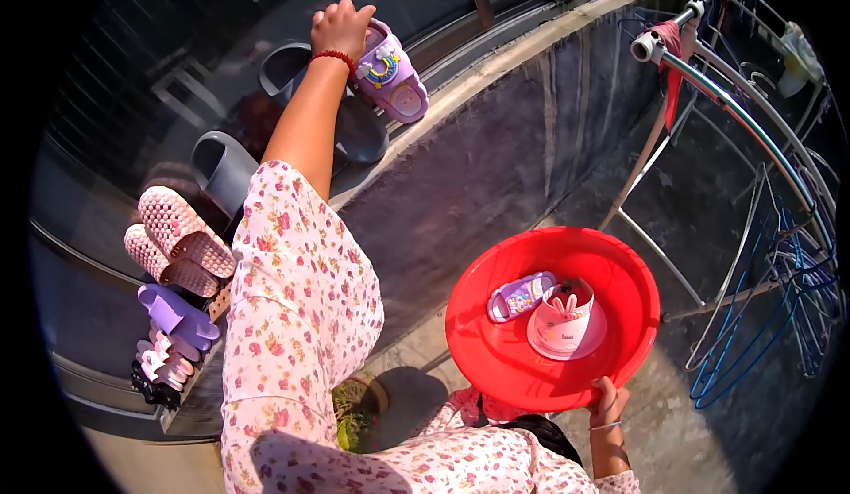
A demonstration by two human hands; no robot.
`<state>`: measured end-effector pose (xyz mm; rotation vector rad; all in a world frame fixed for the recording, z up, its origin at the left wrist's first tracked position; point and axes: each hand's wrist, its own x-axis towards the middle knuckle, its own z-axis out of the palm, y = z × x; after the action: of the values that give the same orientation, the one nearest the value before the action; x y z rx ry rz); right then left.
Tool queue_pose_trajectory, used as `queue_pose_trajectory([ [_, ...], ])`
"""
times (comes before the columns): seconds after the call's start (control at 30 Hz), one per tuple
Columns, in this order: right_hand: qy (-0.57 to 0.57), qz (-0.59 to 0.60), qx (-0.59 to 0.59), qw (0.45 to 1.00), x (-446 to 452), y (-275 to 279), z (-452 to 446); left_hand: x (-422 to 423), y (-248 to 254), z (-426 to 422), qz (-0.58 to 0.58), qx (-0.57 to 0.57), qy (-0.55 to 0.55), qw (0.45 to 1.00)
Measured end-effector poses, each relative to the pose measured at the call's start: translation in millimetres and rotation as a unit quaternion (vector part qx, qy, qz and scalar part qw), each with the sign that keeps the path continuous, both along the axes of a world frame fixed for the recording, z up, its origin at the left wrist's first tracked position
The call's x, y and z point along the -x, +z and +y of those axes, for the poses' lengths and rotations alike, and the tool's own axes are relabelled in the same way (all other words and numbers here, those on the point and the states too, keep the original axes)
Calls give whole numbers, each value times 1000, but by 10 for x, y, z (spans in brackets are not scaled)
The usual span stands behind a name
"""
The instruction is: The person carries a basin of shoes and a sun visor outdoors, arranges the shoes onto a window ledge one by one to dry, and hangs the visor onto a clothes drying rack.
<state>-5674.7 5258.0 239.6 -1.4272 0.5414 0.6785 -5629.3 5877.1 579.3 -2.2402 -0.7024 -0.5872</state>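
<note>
My left hand, with a red beaded bracelet at the wrist, reaches up to the ledge. Its fingers are closed on the upper end of a lilac slipper with a rainbow and cloud decoration; the fingertips are partly hidden. Low on the right, my right hand grips the rim of a round red basin. Inside the basin lie a small purple slipper with cartoon charms and a pink sun visor with bunny ears.
Along the ledge stand dark grey slippers, pink perforated slippers, purple slippers and pink-white sandals. To the right, a metal drying rack carries hangers and a red cloth. A potted plant sits below.
</note>
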Motion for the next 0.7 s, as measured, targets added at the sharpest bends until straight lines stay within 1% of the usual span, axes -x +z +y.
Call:
queue_pose_trajectory([
  [0.07, 4, -2, -4, 1000, 17, 12, 31, 47, 31, -13, -18, -74, -16, 997],
  [0.1, 6, -6, -6, 1000, 20, 22, 40, 63, 70, -64, 15, -31, 1, 999],
  [0.2, 33, -22, 3, 999, 26, -34, 28, 61, 118, -210, 79, 31, 75, 994],
  [0.23, 44, -25, 12, 999, 45, -90, -20, 60, 94, -301, 58, 43, 72, 995],
  [0.27, 40, -23, -4, 999, 53, -199, -39, 77, -3, -271, -5, 19, -13, 1000],
  [0.3, 34, -15, -13, 999, 59, -154, -30, 93, -109, -316, -46, 13, -106, 993],
  [0.33, 25, -21, 10, 999, 99, -115, -2, 99, -282, -404, -87, 18, -195, 977],
  [0.37, 43, -18, -22, 999, 112, -281, -122, 133, -544, -630, -87, 129, -234, 960],
  [0.4, 34, -23, -1, 999, 126, -94, -20, 186, -772, -903, -94, 230, -268, 931],
  [0.43, 35, -6, -4, 999, 119, -60, -21, 231, -1136, -1209, -65, 300, -268, 913],
  [0.47, 26, -4, -6, 1000, 118, -10, 2, 304, -1556, -1471, -4, 392, -257, 883],
  [0.5, 28, 4, 4, 1000, 118, 51, -17, 408, -2054, -1690, 63, 414, -244, 875],
  [0.53, 31, 10, 11, 999, 106, 109, -21, 524, -2554, -1872, 129, 468, -222, 846],
  [0.57, 29, 12, 12, 999, 116, 154, -19, 628, -2970, -2036, 198, 489, -188, 828],
  [0.6, 27, 14, 13, 999, 114, 191, -33, 664, -3290, -2190, 238, 537, -140, 797],
  [0.7, 24, -12, 26, 999, 140, 343, -5, 769, -4258, -2413, 265, 620, -46, 737],
])
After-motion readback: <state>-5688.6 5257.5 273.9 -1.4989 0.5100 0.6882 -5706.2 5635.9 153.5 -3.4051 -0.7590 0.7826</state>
